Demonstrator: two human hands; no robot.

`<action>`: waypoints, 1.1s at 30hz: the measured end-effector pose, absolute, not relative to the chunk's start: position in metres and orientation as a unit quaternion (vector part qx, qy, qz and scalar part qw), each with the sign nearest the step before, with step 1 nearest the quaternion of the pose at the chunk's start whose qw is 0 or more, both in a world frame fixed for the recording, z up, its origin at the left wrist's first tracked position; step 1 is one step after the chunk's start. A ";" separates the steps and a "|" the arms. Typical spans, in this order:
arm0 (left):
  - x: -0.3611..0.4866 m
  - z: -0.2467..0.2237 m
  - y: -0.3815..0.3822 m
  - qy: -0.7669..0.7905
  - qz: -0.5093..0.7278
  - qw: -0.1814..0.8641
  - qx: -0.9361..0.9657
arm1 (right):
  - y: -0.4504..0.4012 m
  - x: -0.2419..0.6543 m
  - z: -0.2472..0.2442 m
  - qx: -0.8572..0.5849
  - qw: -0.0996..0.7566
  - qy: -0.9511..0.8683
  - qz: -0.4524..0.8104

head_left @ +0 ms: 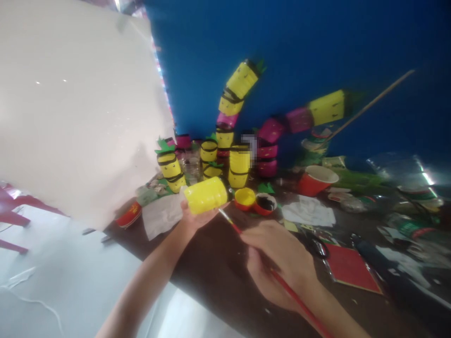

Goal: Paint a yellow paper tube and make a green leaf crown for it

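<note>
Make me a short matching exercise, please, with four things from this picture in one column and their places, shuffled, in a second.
Things:
1. yellow container
2. slim red paintbrush
3. small cup with black inside
4. red square pad

Places:
A. standing just right of the yellow-filled cup
B. held in the right hand
C. lying flat on the dark table
D. held in the left hand

Right pairs: 1-D, 2-B, 3-A, 4-C
</note>
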State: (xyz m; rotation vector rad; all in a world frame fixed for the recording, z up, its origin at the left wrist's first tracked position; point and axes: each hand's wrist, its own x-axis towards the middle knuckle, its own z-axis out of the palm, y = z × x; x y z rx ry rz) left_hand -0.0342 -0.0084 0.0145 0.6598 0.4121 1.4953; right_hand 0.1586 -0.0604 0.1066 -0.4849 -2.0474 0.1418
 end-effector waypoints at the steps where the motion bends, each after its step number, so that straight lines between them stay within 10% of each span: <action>1: -0.035 0.015 -0.008 0.184 0.659 0.668 0.295 | -0.061 0.159 0.107 -0.199 0.495 -0.844 0.060; 33: -0.050 0.021 -0.011 0.242 0.626 0.645 0.366 | -0.063 0.169 0.123 -0.187 0.461 -0.867 0.019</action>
